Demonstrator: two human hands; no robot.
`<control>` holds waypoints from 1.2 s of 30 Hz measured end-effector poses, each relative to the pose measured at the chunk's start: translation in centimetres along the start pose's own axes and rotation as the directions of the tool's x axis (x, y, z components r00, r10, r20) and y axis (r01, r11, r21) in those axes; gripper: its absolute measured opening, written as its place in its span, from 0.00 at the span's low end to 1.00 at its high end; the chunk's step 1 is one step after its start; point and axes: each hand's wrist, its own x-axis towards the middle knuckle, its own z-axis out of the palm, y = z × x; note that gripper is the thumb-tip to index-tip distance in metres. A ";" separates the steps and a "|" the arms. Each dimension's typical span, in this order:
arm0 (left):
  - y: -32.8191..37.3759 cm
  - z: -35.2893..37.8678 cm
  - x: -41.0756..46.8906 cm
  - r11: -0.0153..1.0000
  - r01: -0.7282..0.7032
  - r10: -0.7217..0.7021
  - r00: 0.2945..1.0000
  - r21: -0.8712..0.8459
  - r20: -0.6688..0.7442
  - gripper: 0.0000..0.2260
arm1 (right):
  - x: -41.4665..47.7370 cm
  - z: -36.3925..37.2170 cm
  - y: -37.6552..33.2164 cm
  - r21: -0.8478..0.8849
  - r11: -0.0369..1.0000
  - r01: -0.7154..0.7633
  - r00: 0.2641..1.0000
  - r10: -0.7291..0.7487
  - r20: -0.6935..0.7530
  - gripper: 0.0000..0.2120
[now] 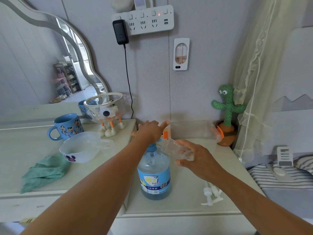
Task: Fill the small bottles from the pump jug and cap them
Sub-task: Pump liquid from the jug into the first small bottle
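A blue pump jug with a blue label stands on the white table, about a quarter full of blue liquid. My left hand rests flat on top of its pump head, fingers stretched out. My right hand holds a small clear bottle, tilted with its mouth toward the jug's spout. Two white pump caps lie on the table right of the jug.
A clear box with orange clips stands behind the jug near a cactus toy. To the left are a white bowl, a blue mug, a green cloth and a glass bowl on feet.
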 end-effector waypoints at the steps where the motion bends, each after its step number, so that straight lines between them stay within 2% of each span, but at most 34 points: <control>1: 0.2 0.1 -0.3 1.000 -0.023 0.023 1.000 0.015 -0.005 0.28 | -0.1 -0.1 -0.1 -0.001 1.000 0.000 1.000 0.000 0.001 0.27; 3: 0.3 0.0 -0.6 0.996 -0.075 0.076 0.997 0.040 -0.030 0.28 | -0.4 -0.2 -0.4 -0.010 1.000 0.003 1.000 -0.003 -0.001 0.27; 6: 0.3 -0.6 -0.1 0.995 -0.082 0.084 0.996 0.047 -0.030 0.28 | -0.3 -0.4 -0.8 -0.010 1.000 0.005 1.000 -0.005 -0.014 0.27; 11: 0.1 -0.9 0.4 0.990 -0.086 0.089 0.996 0.107 -0.027 0.36 | -0.2 -0.6 -0.9 -0.016 1.000 0.004 1.000 -0.004 -0.007 0.27; 15: -0.1 -0.4 0.6 0.995 -0.077 0.080 0.996 0.058 -0.048 0.39 | 0.0 -0.2 -0.4 0.000 1.000 -0.003 1.000 0.003 -0.019 0.27; 18: -0.4 -0.1 0.8 0.997 -0.070 0.070 0.995 0.012 -0.068 0.37 | 0.1 0.1 -0.2 0.003 1.000 -0.004 1.000 0.004 -0.004 0.28; 23: 0.2 0.1 -0.3 0.999 -0.009 0.009 1.000 0.046 -0.013 0.35 | -0.3 -0.2 -0.5 -0.027 1.000 0.001 1.000 0.000 0.015 0.27; 25: 0.5 -0.1 -0.5 1.000 0.007 -0.007 1.000 0.003 -0.028 0.26 | -0.3 -0.5 -0.6 -0.029 1.000 0.003 1.000 -0.002 0.018 0.27; 26: 0.6 -0.3 -0.4 0.997 0.017 -0.020 0.999 -0.074 -0.033 0.21 | -0.2 -0.6 -0.7 -0.026 1.000 0.001 1.000 -0.001 0.016 0.27; 28: 0.3 -0.7 0.0 0.992 0.033 -0.037 0.999 -0.124 -0.029 0.22 | -0.1 -0.7 -0.9 -0.026 1.000 -0.002 1.000 0.003 0.015 0.27; 31: 0.3 -1.2 0.0 1.000 -0.013 0.013 1.000 0.016 -0.010 0.30 | 0.0 -0.7 -1.0 -0.037 0.999 -0.008 1.000 0.008 0.021 0.28; 36: 0.4 -0.8 0.1 0.995 -0.059 0.059 0.998 0.078 0.000 0.31 | 0.4 -0.9 -0.6 -0.038 0.999 -0.002 1.000 0.003 0.025 0.28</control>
